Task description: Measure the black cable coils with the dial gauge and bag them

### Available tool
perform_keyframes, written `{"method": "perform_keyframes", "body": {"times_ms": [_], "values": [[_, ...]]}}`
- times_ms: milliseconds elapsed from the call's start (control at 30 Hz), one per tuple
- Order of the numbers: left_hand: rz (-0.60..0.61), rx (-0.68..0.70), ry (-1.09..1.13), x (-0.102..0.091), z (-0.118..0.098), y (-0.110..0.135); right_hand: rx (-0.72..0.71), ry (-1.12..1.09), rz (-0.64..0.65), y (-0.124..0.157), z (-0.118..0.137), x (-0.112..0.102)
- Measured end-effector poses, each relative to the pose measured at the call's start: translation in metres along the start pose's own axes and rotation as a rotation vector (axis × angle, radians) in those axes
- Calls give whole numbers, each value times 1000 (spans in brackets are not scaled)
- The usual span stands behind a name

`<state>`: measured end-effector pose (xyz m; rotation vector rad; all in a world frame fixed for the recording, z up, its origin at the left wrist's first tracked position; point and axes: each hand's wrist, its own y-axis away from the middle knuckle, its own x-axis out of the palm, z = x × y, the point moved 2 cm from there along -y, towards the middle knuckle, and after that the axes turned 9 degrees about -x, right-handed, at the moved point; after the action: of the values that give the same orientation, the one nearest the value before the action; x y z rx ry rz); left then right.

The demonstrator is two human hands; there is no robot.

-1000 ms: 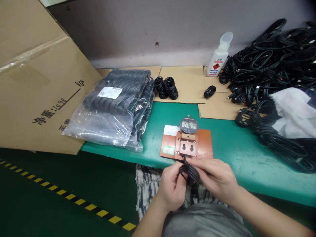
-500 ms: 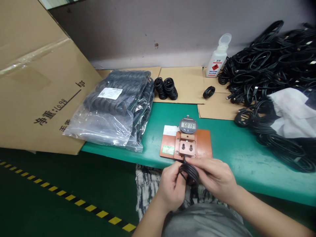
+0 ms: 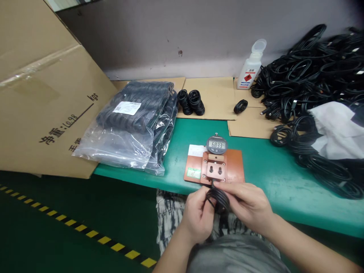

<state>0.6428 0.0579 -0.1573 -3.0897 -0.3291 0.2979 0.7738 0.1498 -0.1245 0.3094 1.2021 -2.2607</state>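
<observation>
Between my hands is a coiled black cable (image 3: 218, 200), held at the table's front edge. My left hand (image 3: 199, 216) is closed round the left side of the coil. My right hand (image 3: 250, 204) grips its right side, with the index finger stretched toward the cable's connector end (image 3: 213, 183). That end meets the front of a copper-coloured metal fixture (image 3: 215, 170) on an orange-brown base plate (image 3: 235, 165); how deep it sits inside is hidden. A round digital dial gauge (image 3: 216, 145) at the back of the fixture appears to read 6.833.
Bagged coiled cables (image 3: 133, 113) lie left, beside a large cardboard box (image 3: 57, 102). Behind stand cable coils (image 3: 191, 102), a single coil (image 3: 240, 106) and a white bottle (image 3: 250, 70) with its cap up. Right, a heap of black cables (image 3: 313, 76) and a white cloth (image 3: 337, 129).
The gauge reading has gone from about 6.813 to about 6.833. Both hands and the cable coil stay in practically the same place.
</observation>
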Motion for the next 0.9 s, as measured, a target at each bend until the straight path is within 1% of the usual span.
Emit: {"method": "perform_keyframes", "body": {"times_ms": [100,233,300,900], "values": [[1,19,0,-1,1,2,-29,-12,9,1,-1,0],[7,75,-20,-2,5,5,-100,-40,56,6,-2,1],[-1,95,-28,-3,7,5,-110,-30,69,8,-3,2],[-22,109,-39,-3,1,-1,-89,-10,55,9,-4,2]]}}
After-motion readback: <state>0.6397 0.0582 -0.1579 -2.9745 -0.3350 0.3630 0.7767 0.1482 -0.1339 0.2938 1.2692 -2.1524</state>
